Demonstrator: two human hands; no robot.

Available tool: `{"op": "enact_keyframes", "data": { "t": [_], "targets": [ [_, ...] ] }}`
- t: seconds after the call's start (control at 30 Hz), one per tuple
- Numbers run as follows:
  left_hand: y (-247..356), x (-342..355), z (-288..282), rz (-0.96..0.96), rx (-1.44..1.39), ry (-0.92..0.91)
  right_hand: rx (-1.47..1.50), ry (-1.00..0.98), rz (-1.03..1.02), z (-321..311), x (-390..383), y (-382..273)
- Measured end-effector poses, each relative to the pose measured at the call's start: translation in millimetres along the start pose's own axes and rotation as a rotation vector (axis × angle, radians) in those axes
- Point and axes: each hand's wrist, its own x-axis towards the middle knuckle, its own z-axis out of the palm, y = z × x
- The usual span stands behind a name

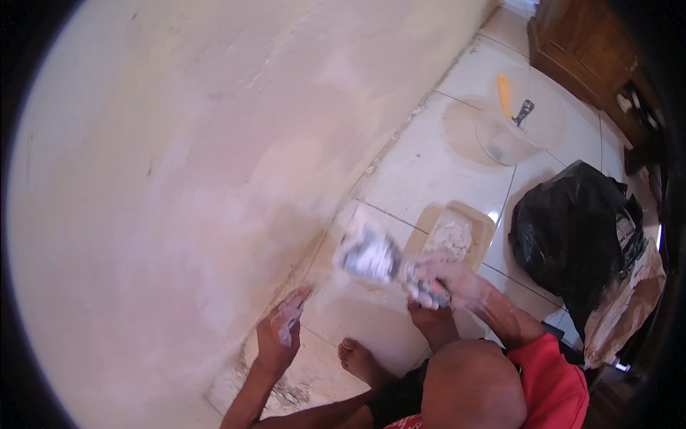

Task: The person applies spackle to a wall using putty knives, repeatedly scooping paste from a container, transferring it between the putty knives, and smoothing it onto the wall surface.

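My right hand grips a putty-caked handle of a broad metal scraper, whose blade is smeared with white paste and blurred, held out over the floor near the wall. Below it, partly behind my hand, a shallow beige tray holds white paste. My left hand is beside the foot of the patchy pale pink-cream wall, its fingers stretched out and smeared with white; whether it touches the wall is unclear.
On the white tiled floor stand a translucent bucket with yellow- and dark-handled tools, a black plastic bag and crumpled brown paper. Wooden furniture is at upper right. My bare feet are below.
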Motion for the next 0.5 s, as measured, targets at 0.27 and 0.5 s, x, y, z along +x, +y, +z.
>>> {"op": "enact_keyframes", "data": {
  "t": [0.27,0.5],
  "targets": [
    [-15,-19,10,-0.189,-0.171,0.182,-0.441,0.755,-0.707,-75,88,-85],
    [-15,-32,7,-0.511,-0.190,-0.013,-0.685,1.080,-0.729,-106,172,-93]
  ]
}}
